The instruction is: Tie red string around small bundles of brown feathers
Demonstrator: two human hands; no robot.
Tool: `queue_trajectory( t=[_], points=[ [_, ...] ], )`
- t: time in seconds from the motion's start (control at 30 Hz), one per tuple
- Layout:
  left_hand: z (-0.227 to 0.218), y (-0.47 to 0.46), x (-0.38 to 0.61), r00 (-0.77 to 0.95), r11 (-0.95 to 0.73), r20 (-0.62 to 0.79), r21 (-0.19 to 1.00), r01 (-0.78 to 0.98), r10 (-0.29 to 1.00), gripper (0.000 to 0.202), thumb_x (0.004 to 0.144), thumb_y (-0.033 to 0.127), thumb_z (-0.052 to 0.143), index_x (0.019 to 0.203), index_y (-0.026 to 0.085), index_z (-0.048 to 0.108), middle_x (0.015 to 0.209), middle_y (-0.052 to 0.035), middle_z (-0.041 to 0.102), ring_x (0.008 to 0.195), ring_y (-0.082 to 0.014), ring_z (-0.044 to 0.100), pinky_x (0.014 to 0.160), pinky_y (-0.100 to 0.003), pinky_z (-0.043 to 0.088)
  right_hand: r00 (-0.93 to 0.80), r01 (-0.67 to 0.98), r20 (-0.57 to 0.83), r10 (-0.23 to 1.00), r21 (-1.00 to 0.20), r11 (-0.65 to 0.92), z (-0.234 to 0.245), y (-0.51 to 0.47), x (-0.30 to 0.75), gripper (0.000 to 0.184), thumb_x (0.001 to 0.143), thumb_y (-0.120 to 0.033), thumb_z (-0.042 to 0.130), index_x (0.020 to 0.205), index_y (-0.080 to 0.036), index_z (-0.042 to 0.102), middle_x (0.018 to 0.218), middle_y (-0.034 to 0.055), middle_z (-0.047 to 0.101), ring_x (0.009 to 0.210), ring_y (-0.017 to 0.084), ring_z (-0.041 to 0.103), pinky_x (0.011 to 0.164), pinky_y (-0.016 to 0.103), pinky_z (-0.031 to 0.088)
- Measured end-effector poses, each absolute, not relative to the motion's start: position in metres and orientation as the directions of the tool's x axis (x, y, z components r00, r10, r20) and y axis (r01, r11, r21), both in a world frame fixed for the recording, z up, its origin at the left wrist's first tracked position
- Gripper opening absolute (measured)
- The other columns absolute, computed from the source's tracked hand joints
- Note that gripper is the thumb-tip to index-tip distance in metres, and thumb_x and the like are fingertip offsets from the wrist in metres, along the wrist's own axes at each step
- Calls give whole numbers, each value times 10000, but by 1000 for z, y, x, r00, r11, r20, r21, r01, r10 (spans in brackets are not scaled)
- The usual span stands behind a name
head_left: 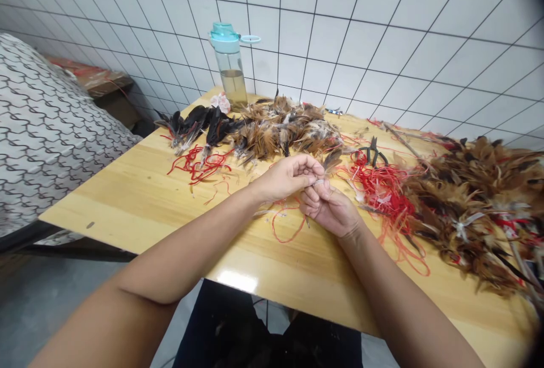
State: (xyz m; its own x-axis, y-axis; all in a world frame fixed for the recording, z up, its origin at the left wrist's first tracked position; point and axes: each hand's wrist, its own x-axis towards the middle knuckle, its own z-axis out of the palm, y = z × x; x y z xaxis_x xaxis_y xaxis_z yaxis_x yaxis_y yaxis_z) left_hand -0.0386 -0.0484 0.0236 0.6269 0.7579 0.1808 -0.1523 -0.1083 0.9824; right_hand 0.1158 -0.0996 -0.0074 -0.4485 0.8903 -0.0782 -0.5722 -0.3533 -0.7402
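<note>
My left hand (291, 176) and my right hand (334, 209) meet above the middle of the table, fingertips pinched together. A brown-grey feather (332, 160) sticks out beyond the fingertips, its base hidden between them. Both hands appear closed on it, and a pale band shows at the pinch. Below them a loop of thin red string (283, 239) lies on the wood; whether its end is in my fingers is hidden. Just beyond lies a pile of brown feathers (276, 130). To the right are a tangle of red string (382, 186) and black-handled snips (373, 153).
Black feather bundles (216, 127) lie at the back left, near more red string (199, 165). A water bottle (232, 70) stands by the tiled wall (340, 33). Brown feather bundles (476, 198) cover the right side of the wooden table (140, 201). Patterned cloth (51, 130) is at left.
</note>
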Motion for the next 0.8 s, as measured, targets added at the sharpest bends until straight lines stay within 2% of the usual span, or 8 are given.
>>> queue_trajectory(
  t=[0.23, 0.37, 0.57, 0.7, 0.8],
  points=[
    [27, -50, -40, 636, -100, 152, 988, -117, 756, 130, 823, 162, 593, 945, 118, 604, 796, -27, 679, 700, -87, 643, 700, -223, 500, -488, -610, -25, 872, -705, -362, -9, -100, 115, 384, 777, -336, 723, 626, -192, 401, 650, -28, 395, 584, 103, 299, 529, 227, 275],
    [29, -47, -42, 676, -66, 135, 990, -127, 724, 116, 812, 168, 618, 910, 107, 604, 782, -32, 678, 696, -85, 646, 676, -210, 508, -502, -574, -16, 865, -742, -347, -7, -101, 115, 420, 774, -385, 730, 603, -193, 398, 645, -25, 400, 580, 103, 317, 532, 234, 281],
    [31, -43, -45, 705, -44, 124, 990, -131, 699, 197, 722, 107, 698, 901, 106, 614, 783, -20, 690, 703, -75, 657, 683, -191, 517, -493, -530, -42, 869, -778, -339, -8, -100, 114, 460, 733, -480, 754, 578, -194, 430, 616, -24, 401, 564, 105, 309, 523, 246, 264],
    [30, -41, -46, 747, -12, 100, 992, -122, 657, 225, 742, 165, 720, 929, 98, 614, 752, -44, 713, 682, -110, 685, 673, -229, 543, -484, -482, -53, 874, -817, -317, -9, -99, 113, 482, 700, -558, 759, 565, -193, 474, 605, -23, 412, 562, 103, 321, 527, 250, 271],
    [28, -40, -46, 783, 45, 83, 989, -140, 616, 264, 769, 246, 727, 950, 98, 602, 694, -52, 715, 631, -140, 697, 641, -264, 563, -460, -450, -61, 886, -844, -291, -11, -99, 112, 467, 702, -544, 765, 570, -188, 493, 607, -24, 420, 564, 97, 340, 530, 246, 286]
  ],
)
